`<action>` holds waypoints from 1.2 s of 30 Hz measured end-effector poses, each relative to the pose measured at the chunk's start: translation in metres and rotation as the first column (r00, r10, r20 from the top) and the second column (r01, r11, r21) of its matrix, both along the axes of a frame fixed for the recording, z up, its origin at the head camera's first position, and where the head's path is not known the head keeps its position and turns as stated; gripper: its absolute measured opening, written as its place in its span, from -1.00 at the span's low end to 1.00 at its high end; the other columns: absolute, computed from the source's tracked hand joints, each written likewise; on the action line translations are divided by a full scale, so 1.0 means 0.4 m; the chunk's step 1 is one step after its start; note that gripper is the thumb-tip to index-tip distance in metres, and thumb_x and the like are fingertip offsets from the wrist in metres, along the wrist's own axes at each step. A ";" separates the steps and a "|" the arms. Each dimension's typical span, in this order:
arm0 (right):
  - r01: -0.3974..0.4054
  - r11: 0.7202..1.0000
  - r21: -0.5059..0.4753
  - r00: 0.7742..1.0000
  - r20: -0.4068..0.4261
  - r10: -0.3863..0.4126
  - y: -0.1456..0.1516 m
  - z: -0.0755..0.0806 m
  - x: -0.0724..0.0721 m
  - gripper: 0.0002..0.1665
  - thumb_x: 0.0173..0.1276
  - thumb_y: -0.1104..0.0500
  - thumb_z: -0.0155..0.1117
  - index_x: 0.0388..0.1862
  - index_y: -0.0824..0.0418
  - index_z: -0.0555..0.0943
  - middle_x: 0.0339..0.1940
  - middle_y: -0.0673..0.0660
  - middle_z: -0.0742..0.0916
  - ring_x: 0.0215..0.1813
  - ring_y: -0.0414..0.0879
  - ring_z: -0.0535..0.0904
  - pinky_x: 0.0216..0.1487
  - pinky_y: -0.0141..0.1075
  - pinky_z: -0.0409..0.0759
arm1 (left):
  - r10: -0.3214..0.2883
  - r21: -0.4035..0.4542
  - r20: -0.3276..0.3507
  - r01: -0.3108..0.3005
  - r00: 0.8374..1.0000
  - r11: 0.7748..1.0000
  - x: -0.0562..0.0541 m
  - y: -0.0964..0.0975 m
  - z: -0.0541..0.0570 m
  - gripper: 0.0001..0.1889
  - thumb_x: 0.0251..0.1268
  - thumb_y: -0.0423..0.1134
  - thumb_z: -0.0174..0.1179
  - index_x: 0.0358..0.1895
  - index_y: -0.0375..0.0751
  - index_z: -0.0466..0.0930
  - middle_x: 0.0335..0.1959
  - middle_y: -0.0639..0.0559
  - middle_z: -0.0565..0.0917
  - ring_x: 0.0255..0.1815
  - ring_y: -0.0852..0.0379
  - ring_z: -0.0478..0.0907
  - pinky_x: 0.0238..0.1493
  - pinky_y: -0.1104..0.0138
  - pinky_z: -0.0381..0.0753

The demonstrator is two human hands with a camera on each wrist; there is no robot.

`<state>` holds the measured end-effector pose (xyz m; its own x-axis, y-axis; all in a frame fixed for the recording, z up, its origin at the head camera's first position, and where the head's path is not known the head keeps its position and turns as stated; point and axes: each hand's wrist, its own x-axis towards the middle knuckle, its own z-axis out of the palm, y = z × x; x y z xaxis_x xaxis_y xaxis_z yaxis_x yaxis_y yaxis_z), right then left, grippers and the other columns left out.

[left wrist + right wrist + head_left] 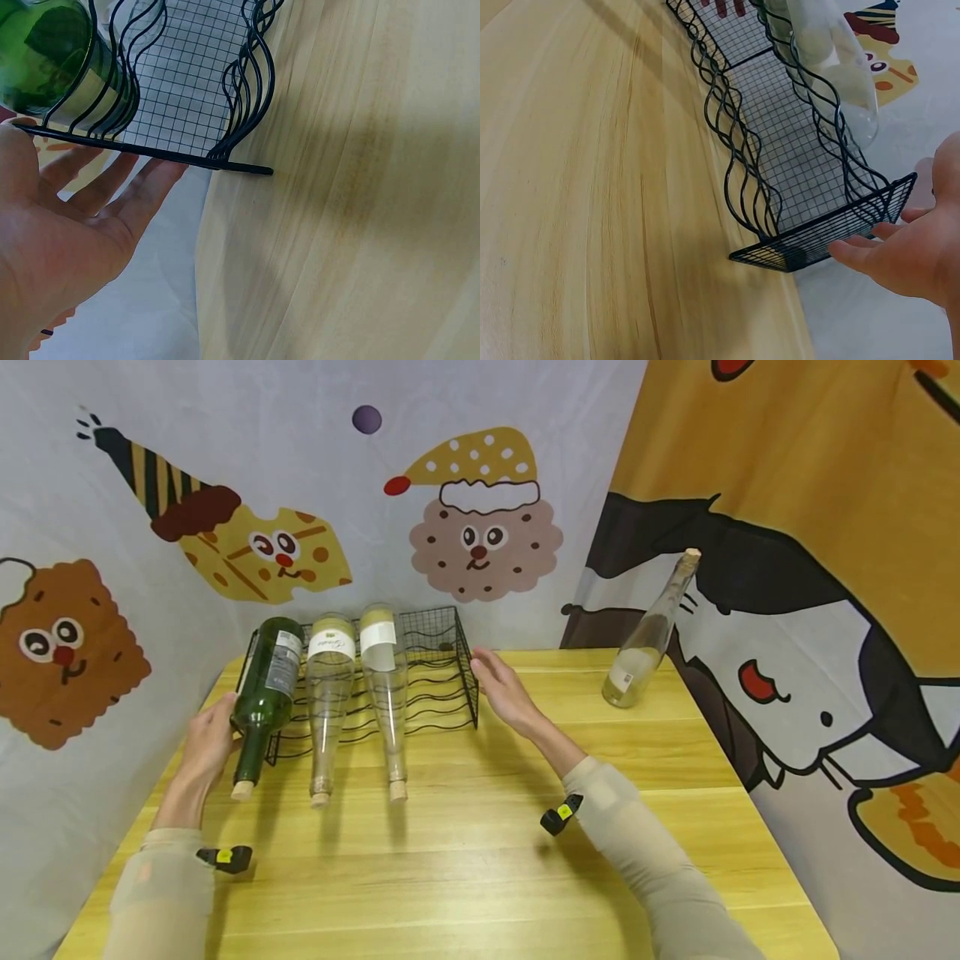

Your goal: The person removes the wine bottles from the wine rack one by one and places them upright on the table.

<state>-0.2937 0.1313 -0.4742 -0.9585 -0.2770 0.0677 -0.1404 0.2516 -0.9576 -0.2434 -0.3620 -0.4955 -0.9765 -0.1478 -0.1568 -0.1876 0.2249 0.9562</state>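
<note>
A black wire bottle rack (435, 693) with wavy rails and mesh sides stands at the back of the wooden table. My left hand (210, 737) is at its left end; in the left wrist view the extended fingers (154, 196) lie along the rack's side frame. At the opposite end, my right hand (504, 692) has its straight fingertips right at the mesh side panel (832, 225). On the rack lie a green bottle (272, 681) at the left and two clear bottles, one in the middle (330, 693) and another (384, 685) beside it, corked necks toward me.
To the right of the rack, a corked clear bottle (641, 652) stands on the wooden table (465, 868). A cloth with cartoon figures (300, 460) hangs behind and around the table. Black wrist cameras sit on both sleeves.
</note>
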 end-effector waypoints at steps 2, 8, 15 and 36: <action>0.002 1.000 -0.013 1.000 0.011 -0.002 -0.001 -0.002 -0.002 -0.21 0.91 -0.26 -0.14 0.88 0.10 0.21 0.86 0.21 0.37 0.84 0.20 0.32 0.80 0.18 0.48 | 0.000 -0.001 0.006 0.000 1.000 1.000 0.000 0.001 0.002 -0.61 0.85 0.31 -0.14 0.20 0.32 0.64 0.24 0.49 0.48 0.42 0.33 0.44 0.68 -0.08 0.56; 0.010 0.999 -0.045 0.999 0.042 -0.008 -0.005 -0.014 -0.010 -0.24 0.92 -0.24 -0.14 0.88 0.07 0.22 0.87 0.19 0.34 0.86 0.20 0.29 0.78 0.21 0.51 | 0.001 0.012 0.023 -0.001 1.000 1.000 0.003 0.007 0.006 -0.58 0.86 0.32 -0.21 0.26 0.32 0.59 0.56 0.08 0.42 0.59 0.13 0.38 0.75 -0.42 0.29; 0.019 0.998 -0.054 0.997 0.073 -0.015 -0.010 -0.033 -0.018 -0.22 0.91 -0.24 -0.11 0.89 0.08 0.19 0.89 0.19 0.32 0.86 0.22 0.27 0.77 0.26 0.49 | 0.001 -0.006 0.025 -0.001 1.000 1.000 0.004 0.007 0.008 -0.58 0.86 0.31 -0.20 0.21 0.28 0.61 0.28 0.40 0.48 0.39 0.30 0.46 0.74 -0.32 0.42; 0.016 0.999 -0.041 0.999 0.039 -0.014 -0.005 -0.048 -0.021 -0.20 0.90 -0.27 -0.07 0.87 0.10 0.25 0.87 0.21 0.36 0.81 0.27 0.36 0.71 0.32 0.54 | 0.027 0.053 -0.005 -0.027 1.000 0.998 0.001 0.009 0.006 -0.64 0.85 0.27 -0.10 0.03 0.31 0.68 0.13 0.45 0.49 0.14 0.48 0.49 -0.10 0.63 0.77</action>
